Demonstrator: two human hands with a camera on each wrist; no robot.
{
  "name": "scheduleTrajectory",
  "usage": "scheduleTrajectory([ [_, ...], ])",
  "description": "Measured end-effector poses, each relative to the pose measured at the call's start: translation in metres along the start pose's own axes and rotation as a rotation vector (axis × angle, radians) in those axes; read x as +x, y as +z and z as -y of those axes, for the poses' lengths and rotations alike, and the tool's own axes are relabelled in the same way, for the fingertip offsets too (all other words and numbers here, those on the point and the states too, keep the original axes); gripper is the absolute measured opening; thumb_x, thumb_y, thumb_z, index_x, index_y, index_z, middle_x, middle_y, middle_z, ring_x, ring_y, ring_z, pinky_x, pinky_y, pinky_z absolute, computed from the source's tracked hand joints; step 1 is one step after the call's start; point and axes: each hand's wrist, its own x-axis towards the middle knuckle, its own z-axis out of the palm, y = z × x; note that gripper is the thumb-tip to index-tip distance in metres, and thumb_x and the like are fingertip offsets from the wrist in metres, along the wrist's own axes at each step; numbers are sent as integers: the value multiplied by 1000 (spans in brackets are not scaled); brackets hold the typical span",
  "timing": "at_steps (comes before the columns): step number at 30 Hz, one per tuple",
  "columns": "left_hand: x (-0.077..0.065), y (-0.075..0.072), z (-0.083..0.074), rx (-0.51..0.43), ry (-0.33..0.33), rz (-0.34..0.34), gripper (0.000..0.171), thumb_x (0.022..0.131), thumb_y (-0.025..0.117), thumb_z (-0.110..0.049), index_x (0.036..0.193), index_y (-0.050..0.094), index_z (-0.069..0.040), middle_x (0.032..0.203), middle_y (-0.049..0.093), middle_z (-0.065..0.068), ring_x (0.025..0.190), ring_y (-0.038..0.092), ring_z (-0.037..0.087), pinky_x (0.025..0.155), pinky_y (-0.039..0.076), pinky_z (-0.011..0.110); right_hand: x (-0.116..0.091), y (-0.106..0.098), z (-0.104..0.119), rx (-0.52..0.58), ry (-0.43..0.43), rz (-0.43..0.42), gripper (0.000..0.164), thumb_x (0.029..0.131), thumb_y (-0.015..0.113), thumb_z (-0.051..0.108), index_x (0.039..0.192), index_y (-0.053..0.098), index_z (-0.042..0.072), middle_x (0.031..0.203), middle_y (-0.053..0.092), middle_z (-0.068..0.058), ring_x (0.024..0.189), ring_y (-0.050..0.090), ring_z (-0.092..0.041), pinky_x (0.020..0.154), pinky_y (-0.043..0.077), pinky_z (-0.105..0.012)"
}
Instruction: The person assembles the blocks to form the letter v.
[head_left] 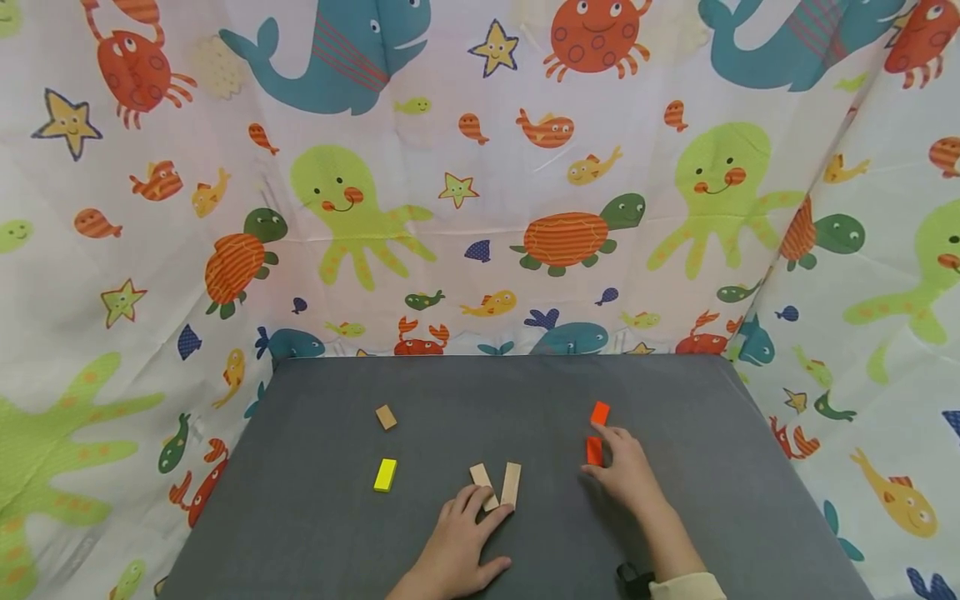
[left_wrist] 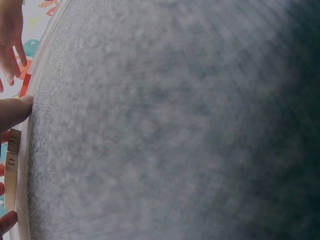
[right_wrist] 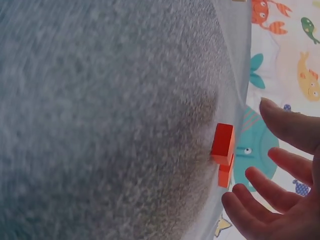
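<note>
My left hand lies low on the table with its fingertips at the left one of two plain wooden blocks, which form a narrow V. Dark marks show on the ends of the wooden blocks in the left wrist view. My right hand hovers at two orange blocks, with thumb and fingers spread either side of the nearer orange block. In the right wrist view the fingers stay apart, gripping nothing. The farther orange block lies just beyond the fingertips.
On the left side of the grey table lie a yellow block and a small wooden block. A curtain printed with sea animals hangs behind and beside the table. A black device sits at the right wrist.
</note>
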Motion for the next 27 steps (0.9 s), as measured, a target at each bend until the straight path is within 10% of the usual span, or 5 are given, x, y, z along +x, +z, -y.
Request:
scheduleTrajectory([
  [27,1,-5,-2,-28,-37,78,68,91,58,-68,151,41,-41,151,40,1,139,38,28,100,44,59,4,4,-9,-55,2,62,66,78,86,5,138,60,3,141,52,-24,129,50,-46,102,45,-62],
])
